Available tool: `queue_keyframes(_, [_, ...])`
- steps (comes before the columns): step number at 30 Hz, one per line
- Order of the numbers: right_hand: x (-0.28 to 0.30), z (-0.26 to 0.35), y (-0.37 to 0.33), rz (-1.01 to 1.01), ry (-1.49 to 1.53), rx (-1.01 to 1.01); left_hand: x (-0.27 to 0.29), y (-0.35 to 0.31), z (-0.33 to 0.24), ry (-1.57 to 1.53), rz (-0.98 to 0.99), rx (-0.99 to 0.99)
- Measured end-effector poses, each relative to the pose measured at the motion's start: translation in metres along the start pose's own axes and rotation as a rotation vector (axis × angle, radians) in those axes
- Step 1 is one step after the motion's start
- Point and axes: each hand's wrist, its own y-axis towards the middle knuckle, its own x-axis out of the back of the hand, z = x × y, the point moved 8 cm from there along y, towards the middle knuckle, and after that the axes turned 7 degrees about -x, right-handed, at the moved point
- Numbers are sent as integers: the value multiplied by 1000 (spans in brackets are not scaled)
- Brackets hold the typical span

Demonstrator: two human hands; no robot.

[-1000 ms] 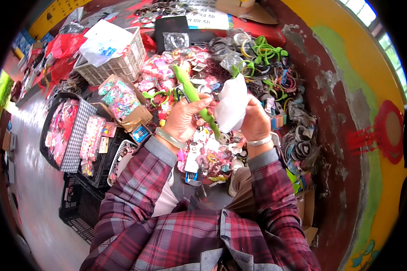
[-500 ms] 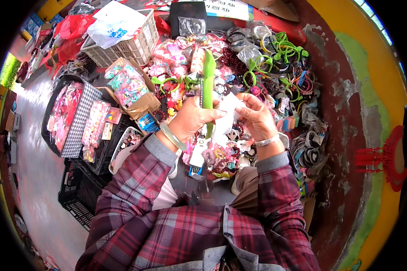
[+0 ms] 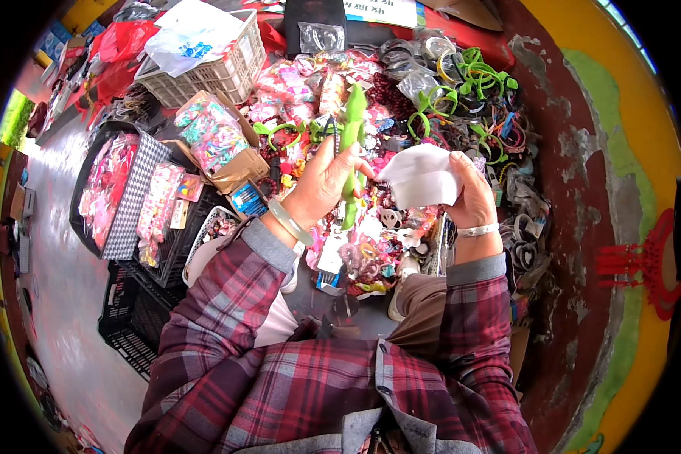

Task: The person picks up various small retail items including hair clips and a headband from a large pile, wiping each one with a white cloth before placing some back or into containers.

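Note:
My left hand [image 3: 324, 181] grips a long green toy-like stick [image 3: 350, 136] held upright above a heap of colourful hair accessories [image 3: 356, 234]. A pale bangle sits on that wrist. My right hand [image 3: 471, 193] holds a crumpled white cloth [image 3: 420, 175] just to the right of the green stick, close to it. A silver bracelet circles the right wrist. Both forearms wear plaid red sleeves.
A white plastic crate [image 3: 212, 72] with a bag stands at the back left. An open cardboard box of small trinkets [image 3: 212, 140] lies beside it. Black crates [image 3: 140, 303] and trays of packets are on the left. Green headbands [image 3: 469, 83] and bangles fill the right, against a painted wall [image 3: 613, 197].
The green stick has gone from tilted to upright in my left hand. The white cloth has shifted right, away from the stick, with my right hand.

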Motion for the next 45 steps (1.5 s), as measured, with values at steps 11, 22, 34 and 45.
queue_keyframes(11, [-12,26,-14,97,-258,301,-21,-13,8,-363,87,381])
queue_keyframes(22, [-73,18,-46,17,-1188,805,-42,-21,7,-591,281,372])
queue_keyframes(34, [-103,2,-66,15,-1741,1154,-46,-24,6,-410,228,429])
queue_keyframes(45, [-69,22,-67,-89,-1660,1244,-33,-19,-25,-543,242,246])
